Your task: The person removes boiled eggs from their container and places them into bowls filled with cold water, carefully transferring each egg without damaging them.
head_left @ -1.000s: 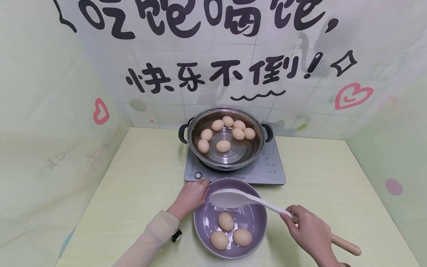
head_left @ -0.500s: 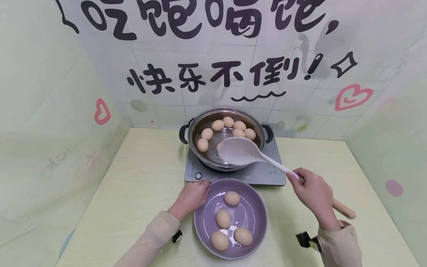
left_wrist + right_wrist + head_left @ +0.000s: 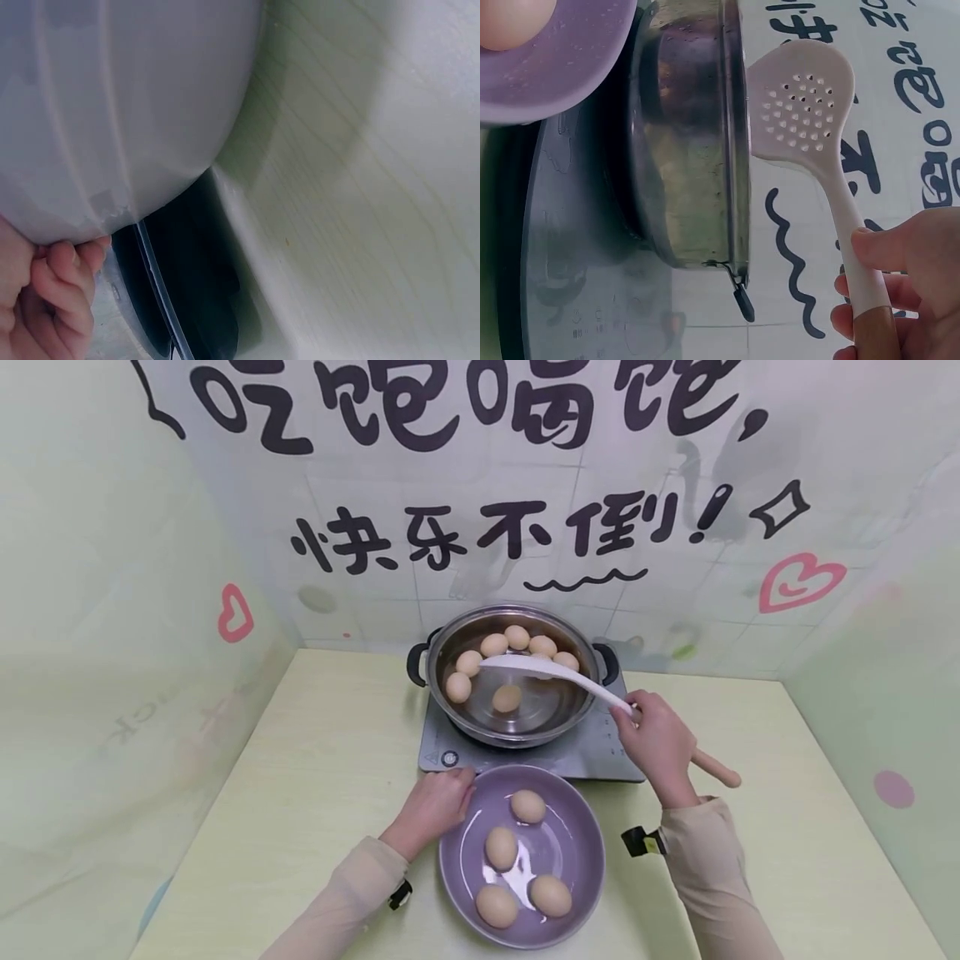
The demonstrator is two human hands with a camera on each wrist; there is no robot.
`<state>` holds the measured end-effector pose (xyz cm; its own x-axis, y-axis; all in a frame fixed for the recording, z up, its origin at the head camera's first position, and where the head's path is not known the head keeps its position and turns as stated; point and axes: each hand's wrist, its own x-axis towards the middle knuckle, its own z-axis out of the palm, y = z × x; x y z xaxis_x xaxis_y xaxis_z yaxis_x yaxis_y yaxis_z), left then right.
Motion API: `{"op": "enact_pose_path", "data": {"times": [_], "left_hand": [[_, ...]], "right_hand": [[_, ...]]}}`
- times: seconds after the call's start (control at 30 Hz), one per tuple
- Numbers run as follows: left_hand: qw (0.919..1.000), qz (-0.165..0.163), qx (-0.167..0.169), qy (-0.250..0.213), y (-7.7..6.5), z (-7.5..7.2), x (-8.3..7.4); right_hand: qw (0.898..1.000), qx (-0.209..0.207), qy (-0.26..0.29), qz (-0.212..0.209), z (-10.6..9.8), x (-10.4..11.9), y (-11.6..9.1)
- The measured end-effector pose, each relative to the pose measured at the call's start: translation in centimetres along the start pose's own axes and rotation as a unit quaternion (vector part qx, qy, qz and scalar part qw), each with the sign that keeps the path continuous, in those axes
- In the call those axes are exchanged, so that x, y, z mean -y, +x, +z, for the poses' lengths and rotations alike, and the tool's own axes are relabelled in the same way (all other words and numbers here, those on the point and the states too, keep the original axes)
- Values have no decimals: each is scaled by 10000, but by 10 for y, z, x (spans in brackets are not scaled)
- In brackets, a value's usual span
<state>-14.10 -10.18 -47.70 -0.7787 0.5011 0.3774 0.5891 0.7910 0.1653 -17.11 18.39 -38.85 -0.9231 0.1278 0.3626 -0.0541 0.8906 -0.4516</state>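
My right hand (image 3: 660, 743) grips the handle of a white slotted spoon (image 3: 540, 668) with a brown handle end. The spoon's perforated head (image 3: 802, 97) is held above the steel pot (image 3: 513, 739), partly covering eggs at its right side. Several brown eggs sit in the pot, with one egg (image 3: 507, 698) apart from the others near the front. My left hand (image 3: 435, 806) holds the rim of a purple bowl (image 3: 468, 868) at its upper left, fingers curled at the edge in the left wrist view. Several eggs (image 3: 501, 848) lie in the bowl.
Under the pot is a grey induction cooker (image 3: 600, 764), directly behind the bowl. Black side handles (image 3: 417, 665) stick out from the pot. A wall with black lettering (image 3: 517, 527) stands close behind, and side walls flank the pale wooden table (image 3: 315, 760).
The right hand has carried the slotted spoon from over the bowl up to the pot, turning its head edge-on. A further egg now shows in the bowl. The left hand stays at the rim.
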Motion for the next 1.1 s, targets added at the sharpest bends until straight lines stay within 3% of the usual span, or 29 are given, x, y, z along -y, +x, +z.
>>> {"op": "enact_pose_path", "data": {"times": [0.23, 0.8, 1.1], "left_hand": [[10000, -15, 54, 5, 0, 0, -1], [10000, -9, 22, -21, 0, 1, 0], [10000, 27, -68, 18, 0, 2, 1]], "right_hand": [[9995, -165, -184, -217, 12, 1, 10], [9942, 936, -524, -92, 12, -7, 3], [9909, 1169, -651, -114, 6, -4, -2]]}}
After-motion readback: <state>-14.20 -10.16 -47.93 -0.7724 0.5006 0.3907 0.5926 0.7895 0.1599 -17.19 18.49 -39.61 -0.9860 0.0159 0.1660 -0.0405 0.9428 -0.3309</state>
